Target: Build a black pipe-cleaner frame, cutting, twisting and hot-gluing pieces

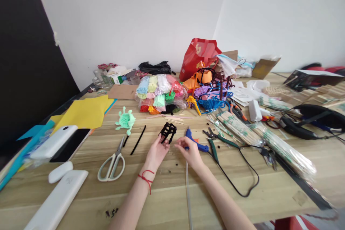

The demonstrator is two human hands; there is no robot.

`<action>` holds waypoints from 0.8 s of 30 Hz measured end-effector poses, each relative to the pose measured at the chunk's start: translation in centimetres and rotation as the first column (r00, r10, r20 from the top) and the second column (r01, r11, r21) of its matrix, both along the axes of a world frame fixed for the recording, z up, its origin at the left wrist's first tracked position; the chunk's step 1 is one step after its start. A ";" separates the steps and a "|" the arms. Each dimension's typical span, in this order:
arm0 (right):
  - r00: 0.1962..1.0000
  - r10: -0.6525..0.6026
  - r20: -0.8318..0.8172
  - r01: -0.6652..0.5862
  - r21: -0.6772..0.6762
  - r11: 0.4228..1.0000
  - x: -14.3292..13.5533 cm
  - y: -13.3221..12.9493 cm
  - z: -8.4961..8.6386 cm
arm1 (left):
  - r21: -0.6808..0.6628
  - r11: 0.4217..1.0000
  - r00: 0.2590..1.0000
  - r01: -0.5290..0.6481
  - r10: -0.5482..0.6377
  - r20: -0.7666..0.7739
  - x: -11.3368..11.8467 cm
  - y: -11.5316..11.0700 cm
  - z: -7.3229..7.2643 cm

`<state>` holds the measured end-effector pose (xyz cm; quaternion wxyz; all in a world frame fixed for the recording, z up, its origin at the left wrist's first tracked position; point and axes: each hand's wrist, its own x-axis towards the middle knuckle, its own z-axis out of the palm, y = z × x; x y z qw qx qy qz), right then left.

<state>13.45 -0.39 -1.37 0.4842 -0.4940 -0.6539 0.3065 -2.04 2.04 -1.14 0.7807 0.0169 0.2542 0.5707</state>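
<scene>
My left hand holds a small black pipe-cleaner frame, an open cage-like shape with strips hanging down, in its fingertips. Just to the right, my right hand has its thumb and fingers drawn together in a pinch. Whatever may be between them is too small to make out. Partly behind that hand lies a blue glue gun, and a clear glue stick stretches below the hand toward the front edge. Left of my hands are a straight black pipe cleaner, white-handled scissors and a mint-green pipe-cleaner piece with curled arms.
Green-handled pliers and a black cord lie on the right, beside bagged wooden sticks. Bundled pipe cleaners and a red bag stand behind. A phone and white power bank are at left.
</scene>
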 end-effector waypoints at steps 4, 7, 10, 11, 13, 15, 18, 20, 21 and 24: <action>0.999 0.020 0.038 -0.021 0.045 0.999 0.0 -0.2 0.3 | -0.001 1.000 1.000 -0.003 0.003 -0.006 0.1 0.0 0.1; 0.999 0.026 0.035 -0.028 0.056 0.998 0.1 -0.2 0.2 | -0.014 1.000 1.000 -0.009 0.009 -0.016 0.1 0.0 0.2; 0.999 0.021 0.036 -0.022 0.039 0.999 0.1 -0.1 0.0 | -0.031 0.999 1.000 -0.009 0.008 -0.023 0.1 0.0 0.3; 0.999 0.021 0.035 -0.022 0.027 0.999 0.1 -0.1 -0.1 | -0.035 0.999 1.000 -0.007 0.007 -0.024 0.1 0.0 0.4; 0.999 0.027 0.021 -0.028 0.002 1.000 0.1 0.0 -0.2 | -0.040 0.999 1.000 -0.005 0.004 -0.026 0.2 0.0 0.3; 0.999 0.038 -0.001 -0.038 -0.011 0.999 0.0 -0.1 -0.2 | -0.044 0.999 1.000 -0.005 0.004 -0.024 0.2 0.0 0.3; 0.999 0.053 -0.013 -0.053 0.002 0.999 -0.1 -0.1 -0.2 | -0.040 0.999 1.000 -0.004 0.003 -0.017 0.2 0.0 0.2; 0.998 0.061 -0.011 -0.061 0.027 0.998 -0.1 -0.1 -0.2 | -0.030 1.000 1.000 -0.005 0.004 -0.014 0.2 0.0 0.2; 0.998 0.066 -0.010 -0.066 0.039 0.997 -0.1 -0.1 -0.2 | -0.024 1.000 1.000 -0.004 0.004 -0.012 0.1 0.0 0.1; 0.998 0.069 -0.010 -0.068 0.048 0.997 0.0 0.0 -0.6 | -0.006 1.000 1.000 0.001 -0.001 0.001 0.1 0.0 0.0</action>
